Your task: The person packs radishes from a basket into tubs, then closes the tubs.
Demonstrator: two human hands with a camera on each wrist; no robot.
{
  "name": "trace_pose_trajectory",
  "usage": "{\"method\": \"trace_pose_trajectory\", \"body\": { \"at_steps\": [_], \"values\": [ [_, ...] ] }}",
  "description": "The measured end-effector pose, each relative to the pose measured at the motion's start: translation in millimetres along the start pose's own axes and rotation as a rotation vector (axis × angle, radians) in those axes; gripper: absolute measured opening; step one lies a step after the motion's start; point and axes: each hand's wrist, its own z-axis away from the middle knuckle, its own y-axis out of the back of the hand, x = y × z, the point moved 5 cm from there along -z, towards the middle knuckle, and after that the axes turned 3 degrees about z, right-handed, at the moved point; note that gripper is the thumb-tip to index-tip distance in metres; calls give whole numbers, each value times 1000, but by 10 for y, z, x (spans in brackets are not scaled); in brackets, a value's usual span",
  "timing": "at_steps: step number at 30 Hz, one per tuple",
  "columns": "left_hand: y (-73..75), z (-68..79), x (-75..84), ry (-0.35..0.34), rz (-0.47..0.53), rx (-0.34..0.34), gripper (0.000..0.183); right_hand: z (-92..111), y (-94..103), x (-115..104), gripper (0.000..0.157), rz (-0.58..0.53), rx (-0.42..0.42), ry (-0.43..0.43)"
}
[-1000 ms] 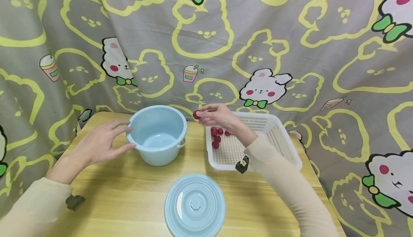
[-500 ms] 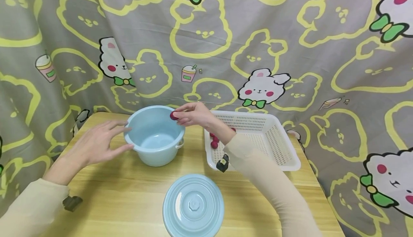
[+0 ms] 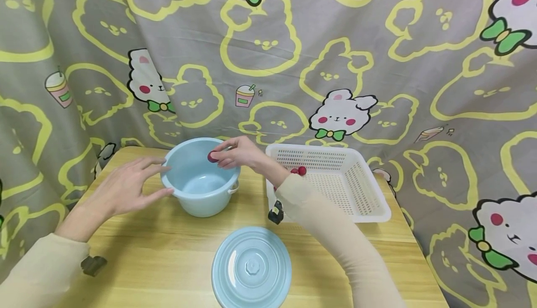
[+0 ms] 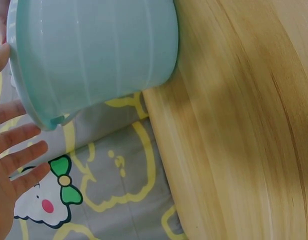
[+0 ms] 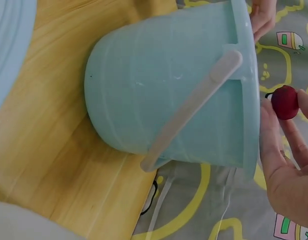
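Your right hand (image 3: 239, 154) pinches a red ball (image 3: 212, 157) between thumb and fingertips, over the mouth of the blue bucket (image 3: 203, 207); your left hand (image 3: 129, 185) has its fingers spread at the rim, gripping nothing. The ball looks light, firm and perhaps slippery, so hold it gently round its widest part, thumb opposite fingers

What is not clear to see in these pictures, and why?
Head view: how many red balls the white basket holds; the right sleeve hides part of it.
Head view: the lid, near edge cut off at bottom.
Right wrist view: the right hand, thumb base cut off at right.
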Motion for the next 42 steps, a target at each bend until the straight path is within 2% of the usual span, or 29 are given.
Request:
{"method": "trace_pose_trajectory", "body": {
  "at_steps": [5, 13, 16, 20, 27, 36, 42],
  "values": [
    [2, 1, -4, 2, 2, -2, 55, -43, -74, 7, 32, 68, -4, -8],
    [-6, -1, -8, 10, 6, -5, 55, -102, -218, -1, 27, 270, -54, 16],
    [-5, -1, -5, 8, 7, -6, 55, -104, -234, -2, 29, 276, -65, 23],
    [-8, -7, -5, 12, 4, -15, 57, -79, -193, 0, 33, 226, -74, 30],
    [8, -5, -10, 13, 9, -10, 57, 49, 12, -57, 31, 137, -59, 70],
    [42, -20, 7, -9, 0, -4, 57, 219, 422, -82, 29, 118, 69, 78],
    [51, -28, 20, -24, -19, 6, 56, 347, 695, -3, 30, 110, 123, 63]
  ]
}}
